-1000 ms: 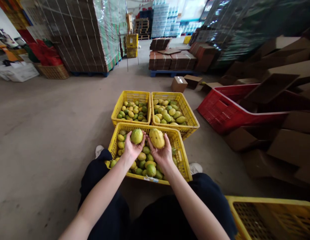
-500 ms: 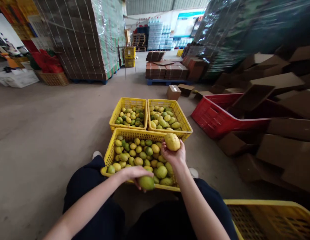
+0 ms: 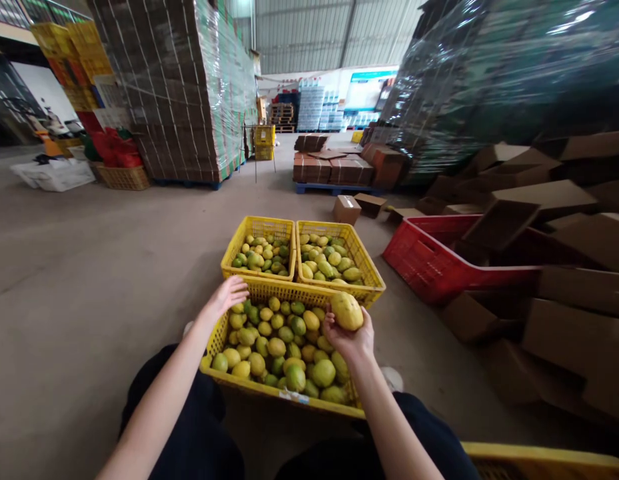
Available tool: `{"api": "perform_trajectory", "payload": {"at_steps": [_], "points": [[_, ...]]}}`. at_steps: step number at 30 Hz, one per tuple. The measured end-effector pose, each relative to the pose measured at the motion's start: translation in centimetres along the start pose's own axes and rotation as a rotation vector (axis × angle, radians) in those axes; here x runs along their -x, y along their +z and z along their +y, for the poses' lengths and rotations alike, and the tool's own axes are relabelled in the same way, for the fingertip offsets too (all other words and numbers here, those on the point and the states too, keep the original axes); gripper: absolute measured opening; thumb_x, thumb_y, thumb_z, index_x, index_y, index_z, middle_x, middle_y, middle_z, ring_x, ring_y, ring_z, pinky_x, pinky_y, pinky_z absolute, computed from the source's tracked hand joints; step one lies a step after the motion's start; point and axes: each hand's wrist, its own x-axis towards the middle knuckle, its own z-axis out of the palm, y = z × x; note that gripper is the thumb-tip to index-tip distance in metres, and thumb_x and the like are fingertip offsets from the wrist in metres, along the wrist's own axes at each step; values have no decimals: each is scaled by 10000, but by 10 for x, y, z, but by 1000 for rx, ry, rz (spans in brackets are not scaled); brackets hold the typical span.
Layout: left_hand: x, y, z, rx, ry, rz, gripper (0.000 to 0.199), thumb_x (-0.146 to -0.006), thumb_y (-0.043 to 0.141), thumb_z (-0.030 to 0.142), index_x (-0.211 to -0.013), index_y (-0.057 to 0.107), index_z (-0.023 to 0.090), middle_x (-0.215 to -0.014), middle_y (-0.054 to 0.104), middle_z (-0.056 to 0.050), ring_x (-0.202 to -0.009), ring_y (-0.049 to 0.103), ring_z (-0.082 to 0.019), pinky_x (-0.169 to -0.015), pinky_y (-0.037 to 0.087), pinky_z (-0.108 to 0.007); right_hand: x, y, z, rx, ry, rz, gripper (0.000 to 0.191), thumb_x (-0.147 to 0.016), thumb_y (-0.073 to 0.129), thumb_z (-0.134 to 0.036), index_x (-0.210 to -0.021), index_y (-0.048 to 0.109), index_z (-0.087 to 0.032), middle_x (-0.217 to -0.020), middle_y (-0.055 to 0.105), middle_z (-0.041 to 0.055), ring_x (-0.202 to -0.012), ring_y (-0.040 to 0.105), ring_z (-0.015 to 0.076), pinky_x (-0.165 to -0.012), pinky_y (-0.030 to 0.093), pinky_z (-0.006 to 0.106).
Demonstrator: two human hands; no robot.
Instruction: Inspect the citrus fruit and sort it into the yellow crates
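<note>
A large yellow crate [image 3: 289, 390] full of green and yellow fruits stands between my knees. Behind it are two smaller-looking yellow crates, the back left crate [image 3: 259, 273] and the back right crate [image 3: 372, 267], both with fruit inside. My left hand [image 3: 228, 295] is over the front crate's back left corner, fingers spread, holding nothing. Above the front crate's right side, my right hand [image 3: 350, 331] holds a big yellow fruit [image 3: 347, 311] in its upturned palm.
To the right, a red crate [image 3: 424, 257] sits among cardboard boxes [image 3: 574, 327]. Another yellow crate [image 3: 549, 457] shows at the bottom right. Flattened cartons on a blue pallet [image 3: 334, 188] and tall wrapped stacks [image 3: 164, 93] stand farther back.
My left hand has let go of the green fruit and moved forward and left to the back left corner. My right hand still holds the yellow fruit. The view has tilted up.
</note>
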Motion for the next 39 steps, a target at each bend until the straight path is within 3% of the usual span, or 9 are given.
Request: {"api": "perform_trajectory", "payload": {"at_steps": [5,11,16,18,21,25,28,34,39], "points": [[24,13,-38,-668,-21,-328,377,-916,507,441,-1067,680,142,-1150,706,-128,-914,703,-215,-880,506,-324,0,1,18,156,87,-3,387,-900,401,-510,-951,621,-195,-707,691,81,-491,555,160,-401,497,266],[44,7,-34,-1439,190,-382,527,-920,434,503,-1244,638,140,-1275,660,-159,-1163,611,-316,-995,434,-397,-2,-16,71,592,268,54,228,-894,572,-422,-927,588,-197,-655,662,9,-503,589,124,-427,464,197],[50,-3,-25,-1514,232,-366,585,-933,391,500,-1356,557,131,-1360,607,-161,-1265,560,-300,-1064,391,-376,7,-44,119,840,547,31,174,-847,657,-365,-863,620,-196,-599,651,36,-417,556,144,-340,407,216],[51,-7,-24,-1522,240,-370,565,-932,397,488,-1356,556,150,-1384,593,-143,-1283,550,-284,-1076,382,-364,5,-42,122,841,549,43,151,-822,684,-322,-883,636,-193,-592,654,46,-412,563,171,-325,402,235],[53,-12,-23,-1555,235,-376,573,-935,387,482,-1365,553,141,-1429,549,-149,-1306,529,-297,-1084,377,-382,-11,-17,92,696,299,84,243,-803,700,-270,-1011,631,-167,-685,681,66,-515,630,205,-365,443,251],[55,-18,-22,-1604,193,-317,626,-935,373,503,-1422,498,129,-1481,479,-171,-1340,485,-348,-1091,364,-461,-39,23,15,503,-60,66,409,-974,355,-526,-1256,522,-282,-1038,689,41,-815,691,155,-685,596,278],[54,-19,-24,-1642,169,-303,647,-934,374,497,-1446,468,112,-1480,474,-184,-1345,477,-360,-1094,359,-477,-48,28,-14,425,-151,79,541,-952,358,-560,-1381,414,-236,-1214,624,137,-944,686,229,-787,596,410],[50,-13,-31,-1681,152,-382,606,-928,407,460,-1402,520,100,-1449,513,-181,-1326,512,-311,-1098,372,-381,-44,1,37,671,205,-90,212,-924,475,-278,-992,635,-156,-881,714,91,-760,711,211,-766,561,370],[42,-12,-42,-1742,145,-421,544,-936,422,448,-1366,541,136,-1416,557,-165,-1303,534,-306,-1068,401,-378,-37,-7,46,680,226,-75,176,-896,471,-192,-850,641,-185,-816,742,59,-689,710,186,-722,551,326]]}}
